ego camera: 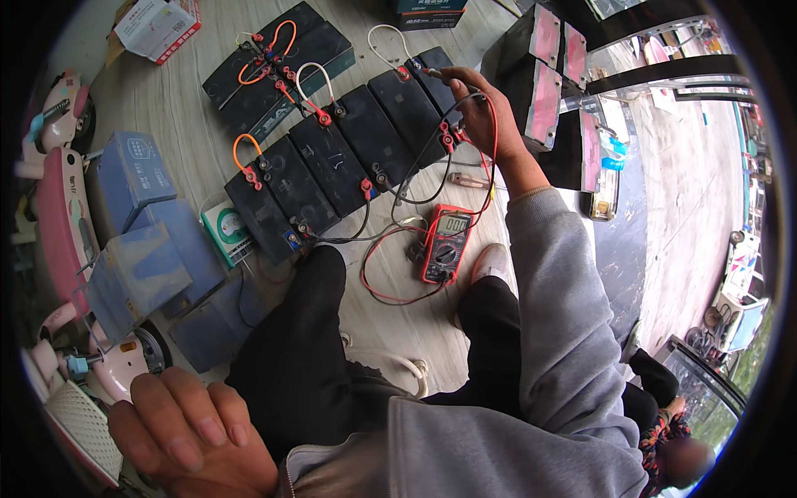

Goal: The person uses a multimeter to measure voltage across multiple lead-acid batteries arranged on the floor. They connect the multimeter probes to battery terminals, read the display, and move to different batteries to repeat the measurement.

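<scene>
My right hand (489, 118) reaches to the far right end of a row of black batteries (387, 112) on the floor. It grips a red test probe (434, 73), its tip close to a terminal of the end battery. A black test lead (436, 127) also passes by this hand; whether a second probe is in it I cannot tell. Short cables, such as a white jumper (313, 64), link the batteries. A red digital multimeter (446, 244), display lit with digits, lies between my feet. My left hand (193, 429) hangs low at left, fingers loosely curled, nothing visible in it.
More wired batteries (299, 50) lie beyond the row. Blue battery cases (146, 249) and a pink scooter (62, 218) crowd the left. Pink-faced batteries (542, 93) are stacked at right. A screwdriver (468, 180) lies near the row. Another person (666, 429) sits at lower right.
</scene>
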A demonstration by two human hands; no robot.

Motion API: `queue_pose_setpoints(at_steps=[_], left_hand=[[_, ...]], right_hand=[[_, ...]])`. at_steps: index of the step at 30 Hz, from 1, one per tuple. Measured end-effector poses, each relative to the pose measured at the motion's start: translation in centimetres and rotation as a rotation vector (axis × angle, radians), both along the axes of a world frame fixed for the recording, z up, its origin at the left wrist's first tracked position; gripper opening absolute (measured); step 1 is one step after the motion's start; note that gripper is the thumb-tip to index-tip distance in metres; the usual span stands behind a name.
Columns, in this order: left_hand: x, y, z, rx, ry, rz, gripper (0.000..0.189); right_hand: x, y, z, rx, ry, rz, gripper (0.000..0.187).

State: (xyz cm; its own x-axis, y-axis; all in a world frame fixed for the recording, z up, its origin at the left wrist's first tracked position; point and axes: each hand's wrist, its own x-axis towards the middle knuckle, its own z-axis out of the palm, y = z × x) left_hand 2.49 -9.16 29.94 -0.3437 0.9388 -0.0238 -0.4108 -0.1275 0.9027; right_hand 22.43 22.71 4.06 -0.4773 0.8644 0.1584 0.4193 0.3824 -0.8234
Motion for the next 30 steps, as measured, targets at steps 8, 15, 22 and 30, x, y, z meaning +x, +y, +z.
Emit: queue_pose_setpoints(at_steps=[8,15,22,30], left_hand=[[-0.5,0.1,0.2,-0.007,0.033,-0.041,0.039],[-0.9,-0.1,0.2,-0.007,0.008,-0.064,0.044],[-1.7,-0.5,0.2,-0.016,0.016,-0.137,0.055],[-2.3,-0.9,-0.1,-0.012,-0.007,-0.165,0.052]], right_hand=[[-1.6,1.5,-0.8,-0.107,-0.036,-0.058,0.028],[-1.8,1.7,-0.8,-0.143,-0.072,-0.08,0.03],[-2.2,1.9,-1.4,-0.144,-0.075,-0.071,0.03],[-2.1,2.3,-1.7,-0.116,-0.06,-0.048,0.033]])
